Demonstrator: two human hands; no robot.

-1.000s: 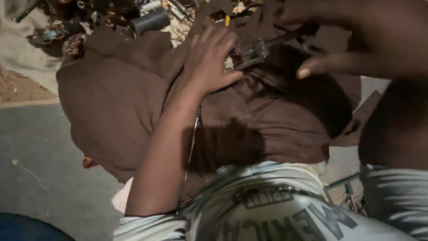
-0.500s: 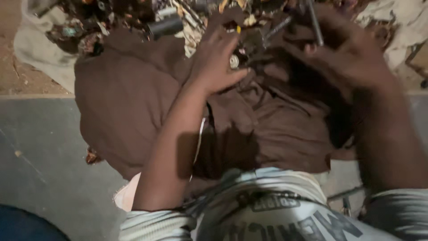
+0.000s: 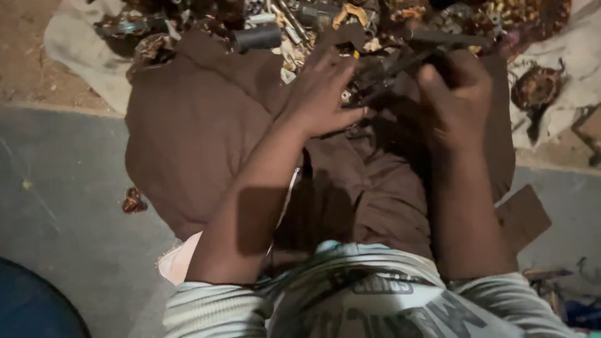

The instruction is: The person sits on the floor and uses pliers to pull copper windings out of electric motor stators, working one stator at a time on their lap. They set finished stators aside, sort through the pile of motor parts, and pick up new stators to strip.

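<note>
Grey concrete floor (image 3: 69,250) down here, with a dirty pale cloth (image 3: 75,44) spread at the top and a heap of rusty metal scrap and small parts (image 3: 300,25) on it. Brown fabric (image 3: 200,125) covers the person's lap. Both hands meet over that heap's near edge. Right hand (image 3: 460,100) is clenched around a dark slim metal tool (image 3: 400,66), whose long axis slants up-right to down-left, pointing at the left hand (image 3: 322,94). That one rests fingers-down just beside the tip; can't tell if it grips anything.
</note>
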